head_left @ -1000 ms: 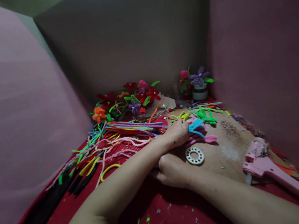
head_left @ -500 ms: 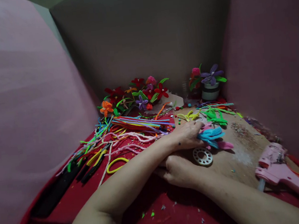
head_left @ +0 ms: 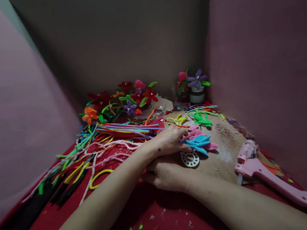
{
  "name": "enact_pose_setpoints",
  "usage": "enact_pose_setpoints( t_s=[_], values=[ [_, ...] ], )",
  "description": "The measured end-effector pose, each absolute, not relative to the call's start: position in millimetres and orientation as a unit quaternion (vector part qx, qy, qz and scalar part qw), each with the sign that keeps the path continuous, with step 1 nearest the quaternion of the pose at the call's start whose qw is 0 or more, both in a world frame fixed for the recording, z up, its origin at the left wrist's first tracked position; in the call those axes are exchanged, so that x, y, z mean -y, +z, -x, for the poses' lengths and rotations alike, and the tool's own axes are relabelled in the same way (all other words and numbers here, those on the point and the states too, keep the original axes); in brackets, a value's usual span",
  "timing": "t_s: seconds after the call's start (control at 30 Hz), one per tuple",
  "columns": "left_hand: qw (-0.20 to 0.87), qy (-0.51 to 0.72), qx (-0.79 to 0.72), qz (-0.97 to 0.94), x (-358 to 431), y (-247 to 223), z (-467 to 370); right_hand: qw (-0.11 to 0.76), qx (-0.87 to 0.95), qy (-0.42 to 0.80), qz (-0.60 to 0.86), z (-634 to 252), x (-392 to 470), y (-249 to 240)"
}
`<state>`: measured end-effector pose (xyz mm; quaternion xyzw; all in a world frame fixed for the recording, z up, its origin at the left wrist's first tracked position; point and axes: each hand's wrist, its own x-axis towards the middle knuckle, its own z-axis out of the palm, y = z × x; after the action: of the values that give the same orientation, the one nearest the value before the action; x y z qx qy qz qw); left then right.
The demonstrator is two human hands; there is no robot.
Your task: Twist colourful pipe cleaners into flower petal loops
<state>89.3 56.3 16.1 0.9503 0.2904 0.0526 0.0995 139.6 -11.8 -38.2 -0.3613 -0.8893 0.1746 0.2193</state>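
Lying at parted fingertips of left hand [head_left: 170, 139]: blue loops [head_left: 199, 141]; right hand [head_left: 166, 174] curled, cannot tell on what.

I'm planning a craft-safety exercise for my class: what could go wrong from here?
The blue loops lie against pink loops by the left hand, so a careless sweep might tangle or bend them.
The pink glue gun lies close to the right forearm; if it is hot, which I can't tell, brushing it could burn.
Pale pink strands run close to the left forearm, which might drag them.
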Motion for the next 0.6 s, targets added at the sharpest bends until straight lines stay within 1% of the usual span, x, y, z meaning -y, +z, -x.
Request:
enact_pose_setpoints(
  t_s=[0.13, 0.3, 0.37, 0.43, 0.6],
  values=[
    [0.080, 0.050, -0.304, -0.948, -53, 14, -92, 0.243, 0.892, 0.167, 0.343, -141, 12, -36],
    [0.165, 0.032, -0.317, -0.934, -61, 23, -91, 0.203, 0.887, 0.193, 0.368, -140, 11, -37],
    [0.119, 0.060, -0.362, -0.923, -69, 19, -93, 0.200, 0.884, 0.206, 0.369, -139, 11, -38],
    [0.053, 0.064, -0.415, -0.906, -78, 11, -97, 0.220, 0.880, 0.216, 0.360, -139, 10, -40],
    [0.007, 0.042, -0.454, -0.890, -87, -8, -109, 0.276, 0.873, 0.238, 0.324, -138, 6, -44]
  ],
)
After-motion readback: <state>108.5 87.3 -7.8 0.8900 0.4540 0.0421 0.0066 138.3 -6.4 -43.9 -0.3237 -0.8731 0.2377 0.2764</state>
